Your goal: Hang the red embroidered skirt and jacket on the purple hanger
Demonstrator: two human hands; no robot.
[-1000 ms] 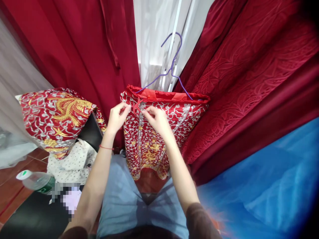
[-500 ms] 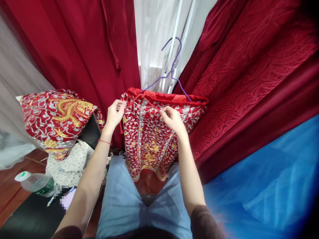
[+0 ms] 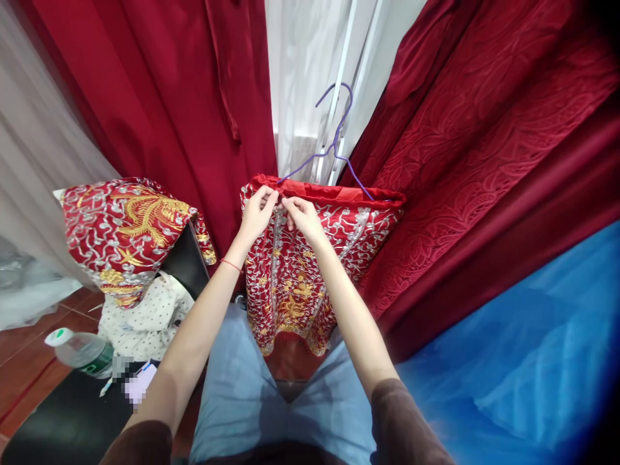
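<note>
A red embroidered skirt [image 3: 300,258] with silver and gold patterns hangs in front of me, a purple wire hanger [image 3: 335,147] rising out of its red waistband [image 3: 334,190]. At the left part of the waistband, my left hand [image 3: 259,210] is closed in a pinch on the red drawstring. Just beside it my right hand [image 3: 303,216] pinches the drawstring too, fingertips bent together. The two sets of fingertips nearly meet, and they hide most of the cord.
To the left, a red embroidered garment [image 3: 121,232] drapes over a black chair [image 3: 186,261], above a dotted white cloth [image 3: 140,323]. A plastic bottle [image 3: 80,352] lies tilted nearby. Red curtains [image 3: 159,97] hang behind; blue fabric [image 3: 523,361] spreads at the right.
My hands have come together from apart, the right moving left and the left moving right and up. The cord ends, earlier stretched out to each side, are now mostly covered by my fingers.
</note>
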